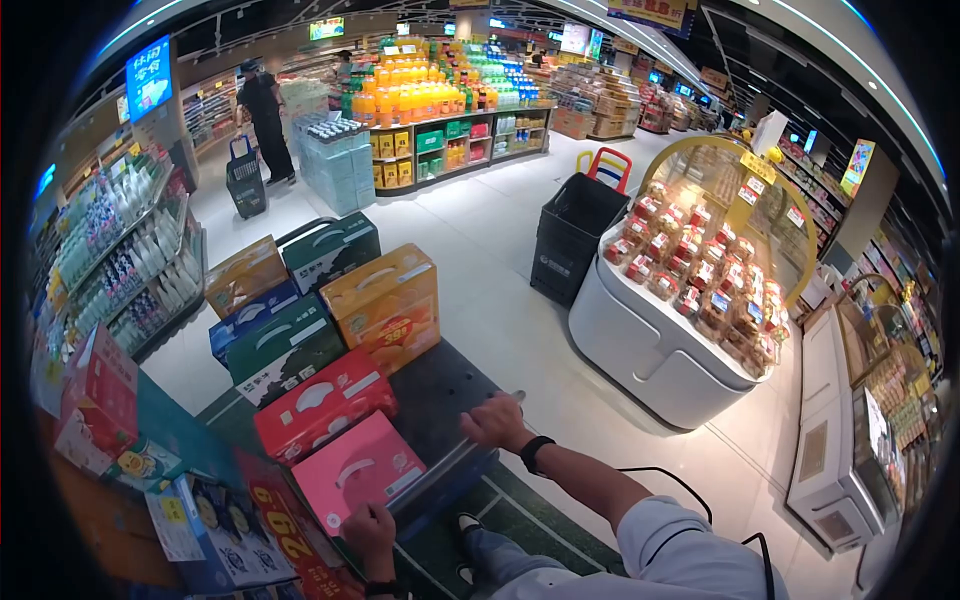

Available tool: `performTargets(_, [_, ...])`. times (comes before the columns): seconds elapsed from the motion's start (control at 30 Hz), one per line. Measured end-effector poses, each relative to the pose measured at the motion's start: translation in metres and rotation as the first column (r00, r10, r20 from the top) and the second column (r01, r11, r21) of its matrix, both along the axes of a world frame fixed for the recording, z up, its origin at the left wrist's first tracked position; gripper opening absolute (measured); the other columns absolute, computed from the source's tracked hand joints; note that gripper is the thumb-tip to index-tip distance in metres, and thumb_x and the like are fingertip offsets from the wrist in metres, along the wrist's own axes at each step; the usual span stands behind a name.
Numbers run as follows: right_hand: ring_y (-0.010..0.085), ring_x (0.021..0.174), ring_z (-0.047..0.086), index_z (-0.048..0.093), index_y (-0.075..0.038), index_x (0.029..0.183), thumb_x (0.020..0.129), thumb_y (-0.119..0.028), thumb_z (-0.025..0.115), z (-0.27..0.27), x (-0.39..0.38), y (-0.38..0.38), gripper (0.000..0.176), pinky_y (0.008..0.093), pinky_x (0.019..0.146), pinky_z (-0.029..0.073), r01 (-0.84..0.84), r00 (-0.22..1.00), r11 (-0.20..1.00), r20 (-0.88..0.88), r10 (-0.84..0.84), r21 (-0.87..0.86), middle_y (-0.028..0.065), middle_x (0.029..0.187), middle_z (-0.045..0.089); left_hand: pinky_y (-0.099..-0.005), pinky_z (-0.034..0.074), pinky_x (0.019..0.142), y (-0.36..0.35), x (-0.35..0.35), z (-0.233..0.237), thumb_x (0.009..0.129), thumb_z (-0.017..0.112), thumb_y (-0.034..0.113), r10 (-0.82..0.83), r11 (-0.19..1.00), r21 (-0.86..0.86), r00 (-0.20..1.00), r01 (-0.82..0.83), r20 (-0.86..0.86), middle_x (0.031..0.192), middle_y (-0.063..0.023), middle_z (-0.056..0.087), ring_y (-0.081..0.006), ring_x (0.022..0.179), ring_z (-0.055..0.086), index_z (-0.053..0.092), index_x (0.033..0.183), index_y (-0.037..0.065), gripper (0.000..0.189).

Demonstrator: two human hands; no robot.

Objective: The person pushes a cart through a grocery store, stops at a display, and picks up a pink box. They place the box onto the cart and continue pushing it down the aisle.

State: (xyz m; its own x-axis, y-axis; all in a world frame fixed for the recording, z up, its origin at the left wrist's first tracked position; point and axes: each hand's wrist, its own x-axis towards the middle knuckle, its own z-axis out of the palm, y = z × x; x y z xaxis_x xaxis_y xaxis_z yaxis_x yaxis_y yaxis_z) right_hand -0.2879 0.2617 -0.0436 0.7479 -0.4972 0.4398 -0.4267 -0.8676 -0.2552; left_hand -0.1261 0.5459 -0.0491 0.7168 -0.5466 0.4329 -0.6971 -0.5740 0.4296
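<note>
My right hand is closed around the right end of the cart handle, with a dark band on the wrist. My left hand is curled at the handle's left end, beside a pink gift box; its grip is partly hidden. In front of me the dark cart bed carries this box, a red box, an orange box, a green box and several more behind.
At the right stands a white display counter of packaged food, with a black shopping basket against it. Stacked cartons flank my left. Ahead, a person stands near a wheeled basket and a bottle display.
</note>
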Motion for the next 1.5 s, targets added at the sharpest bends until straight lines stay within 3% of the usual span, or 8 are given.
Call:
performTargets(0.13, [0.0317,0.047,0.055,0.061,-0.012,0.049,0.091,-0.038,0.050,0.000,0.000,-0.001,0.051,0.0421,0.059,0.041,-0.011,1.000,1.000,-0.007,0.012,0.009,0.0129,0.049,0.055,-0.0501,0.044,0.048,0.000,-0.001,0.006,0.084,0.057,0.020,-0.007,1.000,-0.013,1.000,0.007,-0.007,0.053,-0.0175,0.056,-0.0397,0.050,0.058,0.058,0.060,0.005,0.029])
performTargets(0.23, [0.0317,0.047,0.055,0.062,-0.012,0.050,0.091,-0.038,0.050,-0.002,0.000,-0.001,0.051,0.0421,0.059,0.040,-0.020,1.000,1.000,0.018,0.020,0.017,0.0131,0.049,0.055,-0.0519,0.047,0.053,0.002,-0.003,0.012,0.089,0.056,0.019,-0.021,0.998,0.063,0.998,0.025,-0.067,0.061,-0.0242,0.060,-0.0438,0.057,0.060,0.062,0.066,0.000,0.030])
performTargets(0.73, [0.0323,0.048,0.057,0.061,-0.012,0.050,0.091,-0.039,0.051,-0.002,-0.001,-0.001,0.050,0.0426,0.062,0.042,0.003,1.000,1.000,-0.004,-0.003,0.017,0.0125,0.050,0.057,-0.0507,0.045,0.050,0.001,-0.002,0.007,0.087,0.057,0.018,-0.038,0.999,-0.001,0.999,0.038,-0.035,0.059,-0.0224,0.059,-0.0424,0.055,0.059,0.061,0.065,0.001,0.029])
performTargets(0.8, [0.0315,0.046,0.055,0.059,-0.011,0.048,0.087,-0.029,0.058,0.001,-0.001,0.000,0.043,0.0414,0.059,0.043,-0.015,0.998,1.000,0.062,0.016,-0.023,0.0121,0.047,0.054,-0.0503,0.044,0.049,0.001,-0.002,0.005,0.087,0.057,0.018,-0.031,1.000,0.002,0.999,0.031,-0.020,0.058,-0.0221,0.058,-0.0423,0.054,0.059,0.060,0.063,0.001,0.030])
performTargets(0.9, [0.0315,0.046,0.055,0.060,-0.011,0.049,0.086,-0.029,0.058,0.000,0.001,0.000,0.042,0.0416,0.060,0.044,-0.010,0.997,1.000,0.073,0.012,-0.021,0.0122,0.047,0.054,-0.0502,0.043,0.046,-0.001,0.000,0.000,0.084,0.056,0.019,-0.022,0.999,-0.047,0.999,0.024,0.036,0.052,-0.0178,0.055,-0.0402,0.048,0.057,0.057,0.058,0.005,0.029])
performTargets(1.2, [0.0315,0.047,0.056,0.061,-0.011,0.049,0.086,-0.029,0.058,0.005,0.000,0.001,0.042,0.0424,0.059,0.044,-0.019,0.998,1.000,0.066,0.020,-0.012,0.0122,0.048,0.055,-0.0492,0.043,0.046,-0.001,0.000,-0.002,0.083,0.057,0.017,-0.019,0.998,-0.064,1.000,0.020,0.022,0.053,-0.0182,0.056,-0.0403,0.048,0.057,0.056,0.058,0.004,0.028])
performTargets(1.5, [0.0314,0.048,0.056,0.058,-0.011,0.048,0.085,-0.027,0.060,0.000,0.000,0.000,0.040,0.0436,0.058,0.044,-0.018,0.992,1.000,0.127,0.020,-0.019,0.0104,0.047,0.055,-0.0516,0.045,0.053,0.003,-0.004,-0.005,0.084,0.060,0.021,0.014,0.998,-0.065,1.000,-0.015,-0.007,0.055,-0.0159,0.058,-0.0392,0.053,0.059,0.058,0.061,0.006,0.027])
